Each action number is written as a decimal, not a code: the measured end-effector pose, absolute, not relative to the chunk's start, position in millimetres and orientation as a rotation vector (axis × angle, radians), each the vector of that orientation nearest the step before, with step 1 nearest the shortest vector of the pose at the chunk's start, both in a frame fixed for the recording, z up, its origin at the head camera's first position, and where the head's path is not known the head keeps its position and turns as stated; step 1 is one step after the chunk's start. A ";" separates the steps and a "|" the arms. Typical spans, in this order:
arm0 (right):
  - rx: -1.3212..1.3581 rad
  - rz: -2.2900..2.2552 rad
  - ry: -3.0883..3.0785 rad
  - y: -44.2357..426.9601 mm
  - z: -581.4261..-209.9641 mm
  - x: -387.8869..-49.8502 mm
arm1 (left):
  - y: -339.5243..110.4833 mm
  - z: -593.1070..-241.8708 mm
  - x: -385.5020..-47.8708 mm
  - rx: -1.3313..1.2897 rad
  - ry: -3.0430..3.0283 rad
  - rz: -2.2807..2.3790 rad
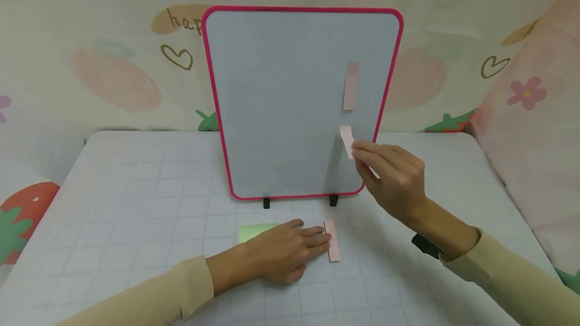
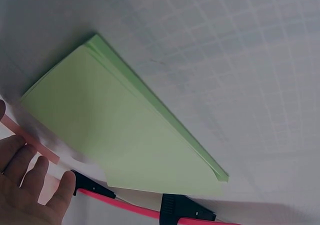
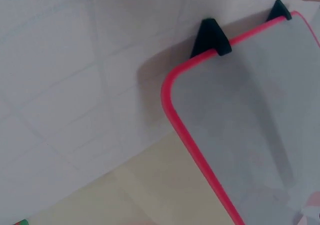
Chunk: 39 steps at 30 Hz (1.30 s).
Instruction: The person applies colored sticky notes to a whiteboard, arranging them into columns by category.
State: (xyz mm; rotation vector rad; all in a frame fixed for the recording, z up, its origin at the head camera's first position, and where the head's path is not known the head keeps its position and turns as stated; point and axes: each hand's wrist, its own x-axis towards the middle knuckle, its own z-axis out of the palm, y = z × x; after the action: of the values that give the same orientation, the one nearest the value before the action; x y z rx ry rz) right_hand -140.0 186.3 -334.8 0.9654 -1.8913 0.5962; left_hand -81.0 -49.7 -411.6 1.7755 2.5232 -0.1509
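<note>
My right hand (image 1: pixel 394 180) pinches the lower part of a pale pink paper strip (image 1: pixel 346 137), whose upper end curls, in front of the right side of a whiteboard (image 1: pixel 285 104). Higher on the board a similar pink strip (image 1: pixel 351 87) is stuck upright. On the table below, the left hand (image 1: pixel 290 253) lies palm down, its fingertips touching a pink strip pad (image 1: pixel 333 245). Partly behind that hand is a green sticky note pad (image 1: pixel 254 231); the left wrist view shows the green pad (image 2: pixel 110 120) large, with the left fingers (image 2: pixel 35 177) beside it.
The board's red-pink frame (image 1: pixel 213 94) stands on two black feet (image 1: pixel 266 203), also seen in the right wrist view as black feet (image 3: pixel 210 39). A grid-patterned cloth (image 1: pixel 158 205) covers the table. Behind hangs a curtain (image 1: pixel 109 24) printed with fruit and hearts.
</note>
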 end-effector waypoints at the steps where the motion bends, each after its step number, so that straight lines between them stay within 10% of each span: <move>1: 0.957 0.606 -1.884 186.0 -334.3 -140.7 | -49.8 -411.5 -80.9 1.775 2.523 -0.147; 39: 0.961 0.530 -1.949 187.1 -345.8 -154.4 | -50.4 -412.6 -80.7 1.783 2.529 -0.150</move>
State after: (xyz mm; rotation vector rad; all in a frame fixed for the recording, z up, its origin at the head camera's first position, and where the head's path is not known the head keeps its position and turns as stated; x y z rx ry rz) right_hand -154.4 187.1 -345.8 0.9606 -1.9494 0.5297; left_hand -80.7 -50.4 -412.6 1.7825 2.5291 -0.1500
